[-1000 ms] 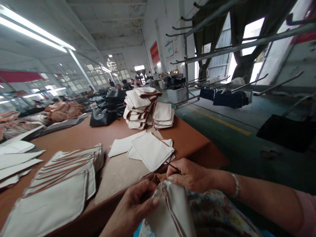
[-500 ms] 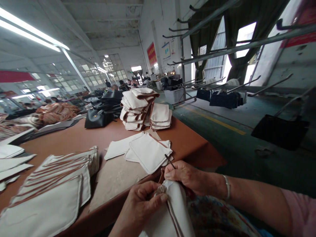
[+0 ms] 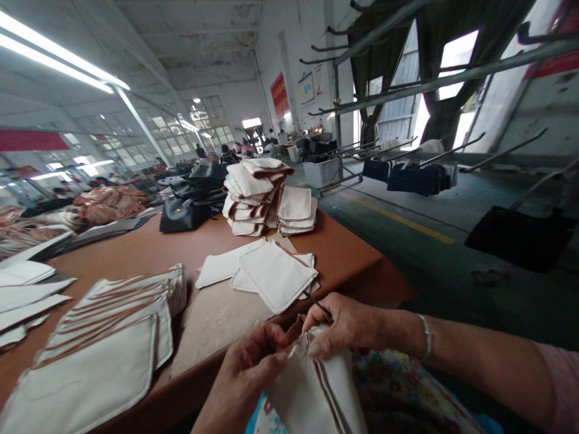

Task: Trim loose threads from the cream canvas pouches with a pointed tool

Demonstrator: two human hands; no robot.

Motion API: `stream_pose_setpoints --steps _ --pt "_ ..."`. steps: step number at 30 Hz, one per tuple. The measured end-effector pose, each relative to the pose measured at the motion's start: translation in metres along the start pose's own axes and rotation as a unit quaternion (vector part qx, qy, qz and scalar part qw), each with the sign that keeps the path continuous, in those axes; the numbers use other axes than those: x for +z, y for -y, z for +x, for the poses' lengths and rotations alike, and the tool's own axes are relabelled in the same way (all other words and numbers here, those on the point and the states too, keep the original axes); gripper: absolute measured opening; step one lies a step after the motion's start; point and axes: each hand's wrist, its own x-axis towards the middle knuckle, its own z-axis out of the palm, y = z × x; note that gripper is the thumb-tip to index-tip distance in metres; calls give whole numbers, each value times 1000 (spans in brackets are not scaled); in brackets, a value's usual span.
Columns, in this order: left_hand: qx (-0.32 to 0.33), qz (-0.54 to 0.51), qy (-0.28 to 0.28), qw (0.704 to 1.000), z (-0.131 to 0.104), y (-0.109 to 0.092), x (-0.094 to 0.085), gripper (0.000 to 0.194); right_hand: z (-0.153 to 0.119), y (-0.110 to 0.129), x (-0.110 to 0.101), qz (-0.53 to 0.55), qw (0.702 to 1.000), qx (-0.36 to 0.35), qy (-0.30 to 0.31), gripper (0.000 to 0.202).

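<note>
A white piece with brown edging [image 3: 316, 392] hangs between my hands in front of my lap, its top end bunched up. My left hand [image 3: 253, 364] pinches the left side of that top end, where a short brown strip sticks up. Closed on the right side of the same end is my right hand [image 3: 341, 325]. A thin dark tool [image 3: 318, 304] also sits in my right hand and points up to the left. Just beyond, several flat white pieces [image 3: 277, 274] lie overlapping on the brown table [image 3: 353, 253].
At the left lies a fanned row of white pieces with brown edges [image 3: 99, 355]. Folded white pieces [image 3: 257, 196] are stacked at the table's far side, beside black bags [image 3: 183, 214]. A metal rack [image 3: 337, 114] with hanging dark bags stands at the right.
My right thumb has come down onto the front of the white piece, and the dark tool has tilted flatter. My left fingers have shifted slightly left. The view has shifted a little.
</note>
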Motion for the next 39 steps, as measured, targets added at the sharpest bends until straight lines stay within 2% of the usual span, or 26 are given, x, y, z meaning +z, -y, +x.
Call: stream_pose_setpoints --steps 7,10,12,14,16,18,21,23,24,26,30,33,34,35,37,39 --pt "-24 156 76 985 1 -7 0 13 1 5 7 68 998 15 -4 28" --pt "17 179 38 983 1 -9 7 11 2 4 6 87 996 26 -5 27" --pt "75 220 -9 973 1 -8 13 12 2 1 4 89 996 32 -3 28" --pt "166 288 -49 942 1 -4 16 14 2 -2 3 94 995 38 -6 27" --pt "273 356 -71 891 1 3 15 18 2 -1 3 106 994 37 -15 22" --pt "354 415 -68 836 0 11 11 21 0 2 2 115 992 40 -20 18" --pt "419 504 -80 751 -2 20 2 26 0 4 2 124 990 64 -11 16" --pt "438 539 -99 713 -3 22 -1 26 1 3 2 130 989 69 -10 18" --pt "439 549 -104 703 -3 22 -1 26 2 1 2 132 989 63 -11 19" --pt "424 563 -101 702 -2 19 2 25 3 -4 2 132 990 45 -10 22" --pt "359 570 -69 736 1 10 11 17 1 -5 4 137 990 41 5 25" --pt "375 551 -38 745 2 8 8 15 -2 1 5 153 987 52 3 21" --pt "395 553 -32 732 2 8 5 18 -3 4 6 158 986 51 2 20" --pt "422 566 -28 708 2 8 2 22 -3 5 6 163 985 50 1 20" --pt "467 609 -20 641 0 8 -5 29 -4 7 5 166 985 51 4 21" --pt "483 651 -29 585 -3 7 -7 29 -4 7 4 163 985 53 7 22"
